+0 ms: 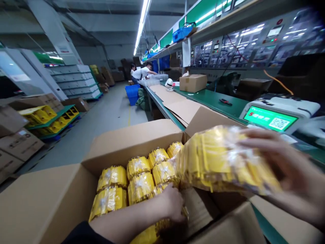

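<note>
An open cardboard box [127,144] stands in front of me, packed with several yellow bundles in clear wrap [138,179]. My left hand [171,203] reaches down into the box, fingers curled on a yellow bundle [152,232] near its front. My right hand [286,169] is wrapped over a large, motion-blurred yellow bundle [223,159], holding it above the box's right side.
A green workbench [215,100] runs along the right with flat cardboard sheets [177,103], a small box [193,83] and a machine with a green screen [270,118]. Two people work at the far end [143,72]. Cartons and yellow bins [43,117] line the left; a blue crate [132,94] stands in the aisle.
</note>
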### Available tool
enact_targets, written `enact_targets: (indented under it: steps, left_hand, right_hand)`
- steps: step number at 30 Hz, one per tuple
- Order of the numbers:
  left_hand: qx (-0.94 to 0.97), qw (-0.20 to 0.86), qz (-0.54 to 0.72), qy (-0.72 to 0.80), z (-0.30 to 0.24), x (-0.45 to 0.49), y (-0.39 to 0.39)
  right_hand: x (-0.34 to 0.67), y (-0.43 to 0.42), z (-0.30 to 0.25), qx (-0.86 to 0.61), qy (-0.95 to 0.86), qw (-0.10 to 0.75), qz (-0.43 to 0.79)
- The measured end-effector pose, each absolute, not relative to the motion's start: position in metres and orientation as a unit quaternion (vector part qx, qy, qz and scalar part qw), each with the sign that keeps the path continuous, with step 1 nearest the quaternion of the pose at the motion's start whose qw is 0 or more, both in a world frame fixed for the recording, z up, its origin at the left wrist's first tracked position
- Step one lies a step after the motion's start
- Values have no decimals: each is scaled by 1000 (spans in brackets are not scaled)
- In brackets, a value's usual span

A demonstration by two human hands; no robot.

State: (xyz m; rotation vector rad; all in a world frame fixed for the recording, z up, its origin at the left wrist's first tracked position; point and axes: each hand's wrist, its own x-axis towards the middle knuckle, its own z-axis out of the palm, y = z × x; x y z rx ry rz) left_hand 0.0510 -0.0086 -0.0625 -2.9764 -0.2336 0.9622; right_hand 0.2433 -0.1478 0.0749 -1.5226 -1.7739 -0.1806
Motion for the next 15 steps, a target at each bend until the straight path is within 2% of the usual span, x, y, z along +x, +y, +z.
enact_targets:
  steps: [2, 5, 9, 13, 15]
  left_hand:
    - [-947, -5, 309, -93, -68, 38, -8]
    - [-958, -21, 271, -89, -73, 25, -8]
    - [-984, -83, 133, -89, -65, 7, -3]
    - [-961, -191, -39, -197, -53, -40, 14]
    - [-931, -200, -82, -295, -55, -74, 23]
  right_hand:
    - [236, -128, 62, -549, -752, 363, -37]
    - [231, -109, 32, -520, -810, 261, 66]
    - [232, -108, -5, -528, -819, 151, 165]
    - [245, -114, -35, -544, -819, 75, 166]
    - [250, -113, -52, -568, -809, 5, 150]
